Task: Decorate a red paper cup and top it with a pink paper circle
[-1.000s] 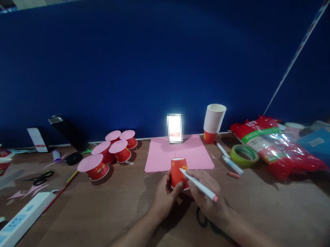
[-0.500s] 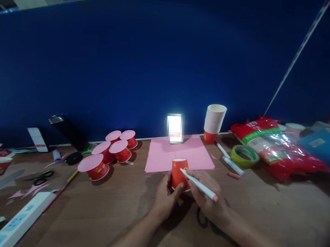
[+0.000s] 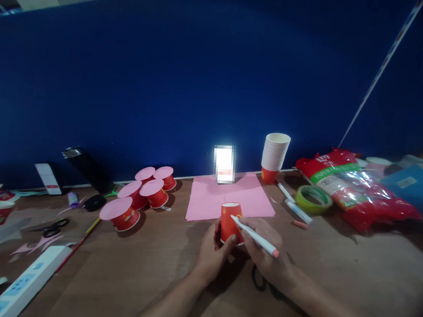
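Note:
A red paper cup point(image 3: 229, 221) stands upside down on the wooden table, at the near edge of a pink paper sheet point(image 3: 211, 196). My left hand point(image 3: 211, 253) is wrapped round the cup's left side. My right hand point(image 3: 268, 256) pinches a white marker with a pink end point(image 3: 255, 236), and the marker's tip touches the cup's right side.
Several red cups with pink discs point(image 3: 138, 197) lie at the left. A stack of paper cups point(image 3: 273, 157), two more markers point(image 3: 294, 205), a tape roll point(image 3: 313, 198) and a red plastic bag point(image 3: 352, 187) are at the right. Scissors point(image 3: 52, 228) and a power strip point(image 3: 24, 283) lie at the far left.

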A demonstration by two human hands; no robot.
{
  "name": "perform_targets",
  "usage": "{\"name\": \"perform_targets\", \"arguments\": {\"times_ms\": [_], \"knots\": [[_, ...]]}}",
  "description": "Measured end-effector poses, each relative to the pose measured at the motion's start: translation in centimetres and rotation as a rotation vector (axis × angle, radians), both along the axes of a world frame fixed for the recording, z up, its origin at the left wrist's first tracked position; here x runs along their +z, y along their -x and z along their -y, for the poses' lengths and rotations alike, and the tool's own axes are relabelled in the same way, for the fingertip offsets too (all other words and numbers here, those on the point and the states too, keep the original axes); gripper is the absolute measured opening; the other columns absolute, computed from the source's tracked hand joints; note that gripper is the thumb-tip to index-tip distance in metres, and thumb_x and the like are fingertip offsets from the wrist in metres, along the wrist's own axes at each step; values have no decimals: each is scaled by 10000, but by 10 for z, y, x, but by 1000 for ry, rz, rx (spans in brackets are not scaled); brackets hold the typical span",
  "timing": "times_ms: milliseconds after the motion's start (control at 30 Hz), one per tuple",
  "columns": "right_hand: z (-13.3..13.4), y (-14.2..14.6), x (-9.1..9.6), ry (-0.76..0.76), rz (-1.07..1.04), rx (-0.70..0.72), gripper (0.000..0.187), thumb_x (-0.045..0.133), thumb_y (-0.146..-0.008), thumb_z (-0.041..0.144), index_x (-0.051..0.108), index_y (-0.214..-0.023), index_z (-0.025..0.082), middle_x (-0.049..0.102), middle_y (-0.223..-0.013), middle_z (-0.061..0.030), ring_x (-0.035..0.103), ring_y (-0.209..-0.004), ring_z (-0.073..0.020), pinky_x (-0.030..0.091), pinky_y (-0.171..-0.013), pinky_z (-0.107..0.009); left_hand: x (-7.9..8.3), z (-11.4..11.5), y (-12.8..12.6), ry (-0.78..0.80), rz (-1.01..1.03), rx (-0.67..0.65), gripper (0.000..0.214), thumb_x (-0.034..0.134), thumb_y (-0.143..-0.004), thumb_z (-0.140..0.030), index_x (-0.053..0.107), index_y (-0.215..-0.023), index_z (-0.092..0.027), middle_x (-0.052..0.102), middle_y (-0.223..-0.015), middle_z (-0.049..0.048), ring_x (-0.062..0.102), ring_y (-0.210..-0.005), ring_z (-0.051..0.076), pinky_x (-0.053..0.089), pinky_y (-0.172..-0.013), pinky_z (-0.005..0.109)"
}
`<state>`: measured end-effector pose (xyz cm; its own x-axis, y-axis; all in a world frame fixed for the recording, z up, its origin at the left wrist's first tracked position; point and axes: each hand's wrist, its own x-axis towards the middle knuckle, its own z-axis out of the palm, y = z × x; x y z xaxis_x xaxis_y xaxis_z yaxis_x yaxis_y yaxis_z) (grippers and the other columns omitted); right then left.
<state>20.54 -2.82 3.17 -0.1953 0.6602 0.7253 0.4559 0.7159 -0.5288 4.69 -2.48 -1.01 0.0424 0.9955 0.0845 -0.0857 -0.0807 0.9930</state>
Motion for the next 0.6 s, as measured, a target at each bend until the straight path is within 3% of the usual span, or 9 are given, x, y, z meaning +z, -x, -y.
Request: {"name": "perform_targets", "arguments": {"times_ms": [133, 600], "knots": [[0, 0, 1, 0, 6, -3, 223, 487, -918, 160, 635, -1075, 216, 720, -946, -81, 689, -873, -211, 565, -788, -347, 0, 0, 1, -56, -1, -51, 482, 679, -800, -389, 575, -1223, -182, 644, -1230, 113, 585, -1136, 274, 437, -997, 390], [-2, -1, -6, -47, -7, 2, 211, 515, -908, 134, 614, -1085, 193, 705, -940, -76, 673, -861, -201, 547, -757, -325, -1, -1, 2, -40, -90, -15, 535, 690, -780, -414, 563, -1240, -174, 644, -1228, 122, 589, -1118, 279, 447, -984, 400]]}}
